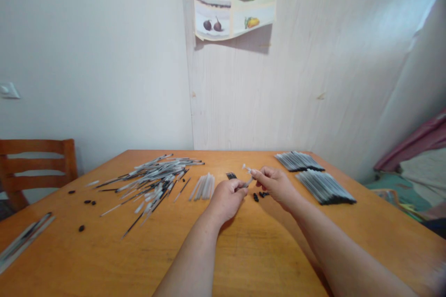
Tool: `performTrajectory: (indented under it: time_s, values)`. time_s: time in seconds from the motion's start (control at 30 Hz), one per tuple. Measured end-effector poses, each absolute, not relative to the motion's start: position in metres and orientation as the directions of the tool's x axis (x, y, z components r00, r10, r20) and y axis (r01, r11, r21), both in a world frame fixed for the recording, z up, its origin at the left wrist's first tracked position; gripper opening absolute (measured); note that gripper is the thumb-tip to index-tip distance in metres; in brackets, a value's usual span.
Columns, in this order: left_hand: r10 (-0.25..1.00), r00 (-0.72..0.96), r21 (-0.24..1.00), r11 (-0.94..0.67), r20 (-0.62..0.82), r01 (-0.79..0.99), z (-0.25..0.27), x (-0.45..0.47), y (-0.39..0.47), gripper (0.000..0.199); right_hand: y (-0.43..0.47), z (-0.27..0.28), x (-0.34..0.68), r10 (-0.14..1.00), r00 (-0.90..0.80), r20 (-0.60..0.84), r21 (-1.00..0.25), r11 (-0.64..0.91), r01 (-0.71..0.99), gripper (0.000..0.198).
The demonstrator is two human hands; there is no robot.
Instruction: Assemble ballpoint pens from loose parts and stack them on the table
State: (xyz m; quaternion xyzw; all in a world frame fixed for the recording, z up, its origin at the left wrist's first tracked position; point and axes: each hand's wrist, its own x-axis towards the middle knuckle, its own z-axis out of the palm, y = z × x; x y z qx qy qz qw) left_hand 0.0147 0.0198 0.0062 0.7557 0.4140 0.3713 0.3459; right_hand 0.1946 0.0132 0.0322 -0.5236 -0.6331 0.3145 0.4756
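Observation:
My left hand [227,198] is closed, pinching a thin greyish pen part [248,182] whose upper end points toward my right hand. My right hand [273,183] is closed too, thumb and fingers on a small translucent white pen piece [245,167] just above. The two hands nearly meet, and the fingers hide parts of both pieces. Behind my left hand lies a small bunch of dark-tipped refills [231,175]. Several small black pen parts [256,196] lie under my right hand. Left of my left hand is a row of frosted clear tubes [202,187].
A loose heap of refills and clear caps [156,181] spreads over the table's left side. Two neat stacks of pens with black ends [325,187] lie at the right. More tubes [26,239] sit at the left edge, near a wooden chair [38,163].

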Motion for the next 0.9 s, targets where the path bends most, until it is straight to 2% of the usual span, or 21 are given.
performTrajectory:
  time_s: [0.17,0.43,0.6,0.73,0.9]
  values:
    - [0.902,0.372,0.904,-0.33,0.217,0.271,0.011,0.0167,0.0171,0.025,0.0095,0.0375,0.1947,0.97,-0.101,0.223,-0.961,0.236,0.147,0.036]
    - [0.9,0.37,0.899,-0.343,0.231,0.273,0.0108,0.0171,0.0164,0.024,0.0117,0.0333,0.1913,0.98,0.033,0.195,-0.968,0.187,0.168,0.039]
    - [0.919,0.35,0.94,-0.266,0.18,0.214,0.0126,0.0183,0.0151,0.023,0.0106,0.0344,0.1925,0.981,-0.052,0.189,-0.981,0.19,0.024,0.036]
    - [0.91,0.369,0.929,-0.289,0.191,0.23,0.0099,0.0181,0.017,0.023,0.0129,0.0327,0.1923,0.983,-0.016,0.181,-0.98,0.181,0.076,0.031]
    - [0.908,0.363,0.908,-0.319,0.21,0.272,0.0055,0.0181,0.0192,0.022,0.0129,0.0318,0.1891,0.975,0.056,0.216,-0.965,0.205,0.165,0.036]
